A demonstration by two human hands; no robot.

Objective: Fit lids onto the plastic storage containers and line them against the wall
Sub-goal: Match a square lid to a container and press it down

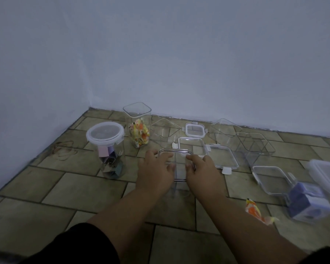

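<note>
A tall clear square container stands on the tiled floor in front of me, with a clear dark-rimmed lid lying on its top. My left hand rests on the lid's left side and my right hand on its right side, fingers curled over the rim. Loose lids lie behind: a small white-rimmed square lid, a rectangular lid and a larger lid. Open clear containers stand near the wall.
A round lidded jar with paper pieces stands at left, and a tall open jar with yellow-orange wrappers near the corner. At right lie a tipped container with purple blocks, a white lid and a loose wrapper. Blue walls meet at back left.
</note>
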